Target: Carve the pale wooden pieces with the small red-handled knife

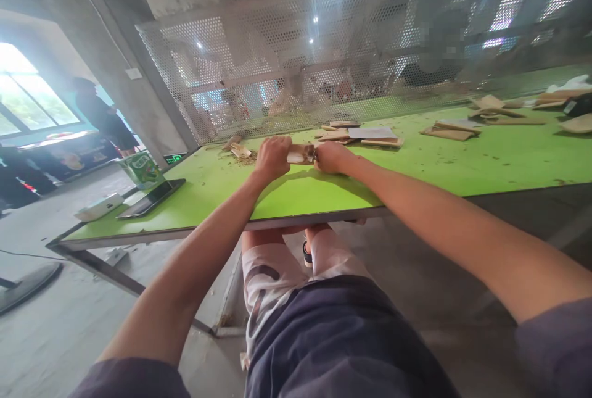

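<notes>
My left hand [274,156] is closed around the left end of a short pale-brown piece [298,155], wood-like or bark-like with a darker patch. The piece is held level just above the green tabletop [319,191]. At its right end my right hand [333,157] is closed, with a small dark bit showing by the fingers. What the right hand grips is too small to make out. Dry flakes and curled scraps [240,151] lie left of my left hand. Beyond my hands is a stack of flat brown pieces [337,134], with a white sheet [372,132] on it.
A tablet [155,199], a green bag [142,169] and a white box [99,207] stand at the table's left end. More brown pieces [451,131] lie to the right. A perforated metal screen [259,65] rises behind the table. A person [104,114] stands at far left.
</notes>
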`<state>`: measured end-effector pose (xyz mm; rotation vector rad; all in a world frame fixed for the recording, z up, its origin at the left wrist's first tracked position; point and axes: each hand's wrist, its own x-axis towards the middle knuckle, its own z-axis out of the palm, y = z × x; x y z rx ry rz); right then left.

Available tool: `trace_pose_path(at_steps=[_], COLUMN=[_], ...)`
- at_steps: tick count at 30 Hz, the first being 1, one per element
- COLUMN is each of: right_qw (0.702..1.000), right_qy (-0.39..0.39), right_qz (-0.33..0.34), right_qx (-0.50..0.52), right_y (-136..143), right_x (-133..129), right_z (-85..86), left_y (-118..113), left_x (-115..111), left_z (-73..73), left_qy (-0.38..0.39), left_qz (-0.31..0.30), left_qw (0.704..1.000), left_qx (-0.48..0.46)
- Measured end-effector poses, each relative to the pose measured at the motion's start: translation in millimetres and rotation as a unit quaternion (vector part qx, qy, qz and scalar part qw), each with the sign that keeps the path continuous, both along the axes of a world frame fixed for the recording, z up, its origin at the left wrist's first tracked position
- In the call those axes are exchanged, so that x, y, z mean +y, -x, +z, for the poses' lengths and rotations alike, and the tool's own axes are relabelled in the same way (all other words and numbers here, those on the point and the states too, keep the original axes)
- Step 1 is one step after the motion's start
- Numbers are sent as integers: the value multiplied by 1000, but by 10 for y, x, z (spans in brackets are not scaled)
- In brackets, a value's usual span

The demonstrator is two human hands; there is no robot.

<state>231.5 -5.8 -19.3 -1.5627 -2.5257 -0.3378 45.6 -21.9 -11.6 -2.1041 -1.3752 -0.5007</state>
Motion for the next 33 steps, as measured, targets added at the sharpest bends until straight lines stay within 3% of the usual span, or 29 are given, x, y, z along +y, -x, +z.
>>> trace_pose_path(at_steps=[6,10,17,22,27,33], right_qw=[999,999,988,981,987,999], right_qy=[-13,-44,-146,-180,-149,-47], right_qz=[46,9,-45,-56,-42,26], right_qx=[-13,-9,25,49,38,1], right_y=[-28,-25,-7,7,18,-3], right_x=[85,93,1,-66,-41,41], right_z=[-29,-45,8,56,34,-29], left_y=[-56,-54,-17,3,19,-6], left_x=[-82,-29,54,64,77,5], left_z=[40,7,-42,-45,-47,-2], left_qy=[-46,-54,-4,13,36,-37], left_qz=[3,-26,17,4,13,-10], left_qw=[996,994,999,995,995,999], left_qx=[74,88,-48,-99,-96,16])
